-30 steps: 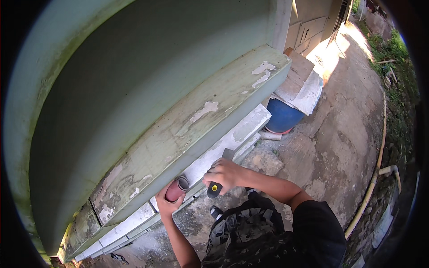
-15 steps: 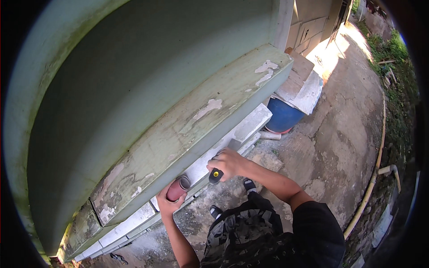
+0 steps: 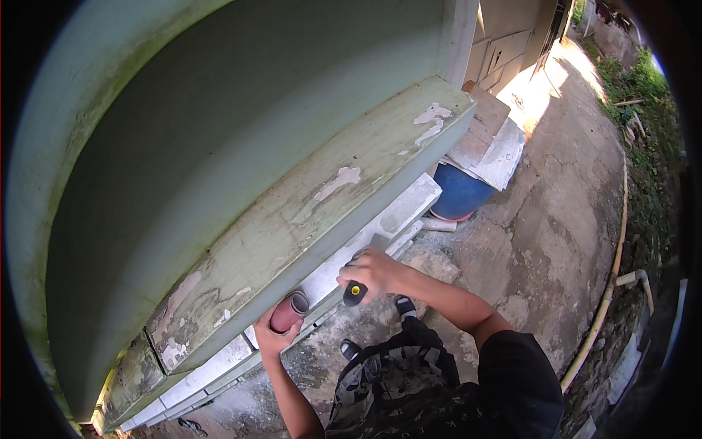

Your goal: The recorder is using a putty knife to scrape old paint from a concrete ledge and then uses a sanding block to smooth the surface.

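Note:
My left hand [image 3: 272, 334] is wrapped round a short reddish-brown cylinder [image 3: 286, 314], a pipe piece or cup with a grey open end facing up and away. It rests against or just above the white blocks [image 3: 325, 279] under the ledge; contact is unclear. To its right, my right hand [image 3: 371, 272] is closed on a flat-bladed hand tool [image 3: 355, 293] with a black handle and a yellow ring at the butt. Its grey blade [image 3: 378, 241] points away from me over the blocks. Whether it is a scraper or a saw I cannot tell, as my fingers cover part of it.
A green ledge [image 3: 314, 212] with peeling paint juts out above the blocks. Beyond them stand a blue drum [image 3: 461, 192] covered by boards and a white pipe piece [image 3: 439, 225]. A long pale pipe [image 3: 613, 282] runs along the path's right edge.
The view has shifted slightly, so the scene sits a little differently in the frame. Both hands keep the same grips, with almost no movement relative to the blocks.

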### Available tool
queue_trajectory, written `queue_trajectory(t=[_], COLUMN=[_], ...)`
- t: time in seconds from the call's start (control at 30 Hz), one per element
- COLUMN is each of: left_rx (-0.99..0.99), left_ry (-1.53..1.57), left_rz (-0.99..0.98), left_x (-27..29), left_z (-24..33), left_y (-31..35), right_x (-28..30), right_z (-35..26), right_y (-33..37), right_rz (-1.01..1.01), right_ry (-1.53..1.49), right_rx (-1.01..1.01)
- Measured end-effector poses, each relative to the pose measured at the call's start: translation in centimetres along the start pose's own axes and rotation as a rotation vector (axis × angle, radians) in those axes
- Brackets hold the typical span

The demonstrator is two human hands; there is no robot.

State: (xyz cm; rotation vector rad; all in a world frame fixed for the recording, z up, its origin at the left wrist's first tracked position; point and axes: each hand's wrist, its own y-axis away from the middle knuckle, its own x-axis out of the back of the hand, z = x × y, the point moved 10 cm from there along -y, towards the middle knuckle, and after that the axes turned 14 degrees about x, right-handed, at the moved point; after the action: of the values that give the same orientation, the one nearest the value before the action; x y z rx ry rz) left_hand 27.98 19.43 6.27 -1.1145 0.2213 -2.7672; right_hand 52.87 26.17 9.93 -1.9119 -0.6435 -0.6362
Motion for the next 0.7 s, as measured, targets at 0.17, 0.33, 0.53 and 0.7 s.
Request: queue_trajectory(t=[0.17,0.33,0.53,0.7], left_rx=[-0.005,0.007,-0.006,-0.005], left_ry=[-0.012,0.021,-0.003,0.010], left_rz=[0.005,0.003,0.001,0.009], left_x=[0.2,0.0,0.0,0.0], left_z=[-0.2,-0.1,-0.1,0.7], left_y=[-0.2,-0.1,0.3,-0.4], right_x=[2.0,0.2,-1.4,-2.0], right_z=[2.3,1.1,-2.7,0.7], right_y=[0.0,-0.4,-2.2,-0.8], right_rz=[0.174,0.079,-0.002,0.029], right_ry=[-0.022,-0.038,-0.089,-0.070], right_rx=[-0.084,-0.079,0.069,-0.061])
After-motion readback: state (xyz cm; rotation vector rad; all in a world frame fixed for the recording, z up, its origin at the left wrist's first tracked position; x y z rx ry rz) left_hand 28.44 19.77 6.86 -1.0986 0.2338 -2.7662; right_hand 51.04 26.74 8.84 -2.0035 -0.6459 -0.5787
